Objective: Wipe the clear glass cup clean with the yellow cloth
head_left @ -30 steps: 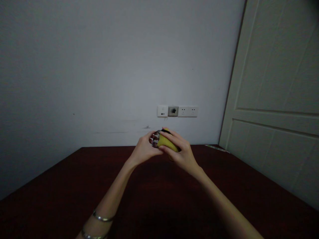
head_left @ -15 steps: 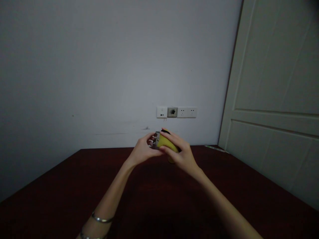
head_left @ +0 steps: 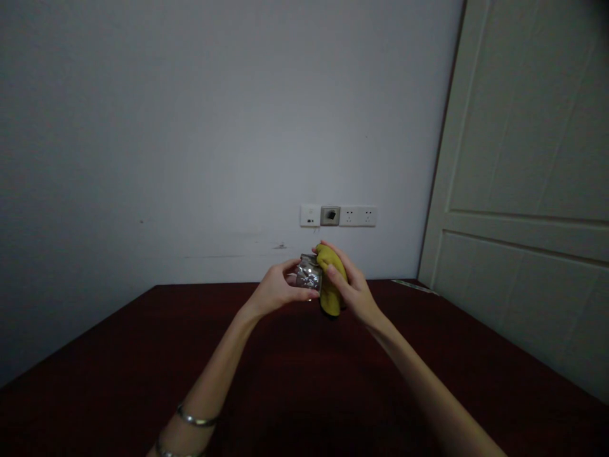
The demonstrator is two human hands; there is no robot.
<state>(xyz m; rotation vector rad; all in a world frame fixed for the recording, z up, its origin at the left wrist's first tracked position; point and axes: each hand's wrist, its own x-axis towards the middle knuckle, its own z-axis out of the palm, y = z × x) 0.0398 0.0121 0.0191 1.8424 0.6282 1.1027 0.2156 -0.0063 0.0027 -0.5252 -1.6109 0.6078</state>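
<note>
My left hand (head_left: 278,289) is closed around a small clear glass-like container (head_left: 308,274), thumb below and fingers behind it. Its exact kind is hard to make out; its faceted side catches bright glints. In my right hand (head_left: 354,285) is a folded yellow cloth (head_left: 329,298), pinched between thumb and fingers. The cloth touches or nearly touches the container's right side and hangs down a little below it. Both hands are held up above the dark red table (head_left: 280,374).
Behind the table stands a pale wall with a row of sockets and switches (head_left: 339,216). A whitish panelled door (head_left: 518,273) rises on the right. A thin flat strip (head_left: 413,286) lies at the table's far right edge.
My right hand has shifted slightly right with the cloth, which now hangs lower. More of the clear container shows in my left hand, which has barely moved.
</note>
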